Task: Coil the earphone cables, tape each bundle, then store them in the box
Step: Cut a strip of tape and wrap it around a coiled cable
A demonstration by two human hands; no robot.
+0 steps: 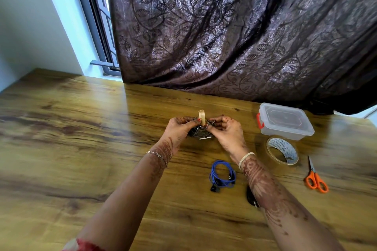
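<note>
**Taping of the dark bundle: items and hazards, left to right**

- **Left hand** (179,128): raised just above the tabletop (81,149), with fingers curled round the left side of the dark earphone bundle (199,133). Hazard: if this grip slackens, the thin loops are likely to spring apart before the tape closes.
- **Dark earphone bundle:** held between both hands, its loops looking loose and uneven. A metal plug (205,138) hangs out at the bottom. Hazard: the plug may end up outside the wrap and snag.
- **Tape strip** (201,117): one end is at the bundle and the other stands upright and free. Hazard: the free end may fold onto itself or stick to a fingertip, wasting the piece.
- **Right hand** (226,130): fingers pinch the right side of the same bundle, near the strip.
- **Blue earphone coil** (222,173): lies on the tabletop just beside the right forearm. Whether it is taped cannot be told. Hazard: the forearm may sweep or uncoil it.
- **Dark item** (251,197): mostly hidden under the right forearm, so it cannot be identified.
- **Box** (285,121): clear plastic with an orange latch, lid on, standing well to the right. Hazard: opening it needs a free hand, so an unsecured bundle may come loose.
- **Tape roll** (282,153): lies flat just in front of the box.
- **Scissors** (316,179): orange-handled and closed, the rightmost item.
</note>
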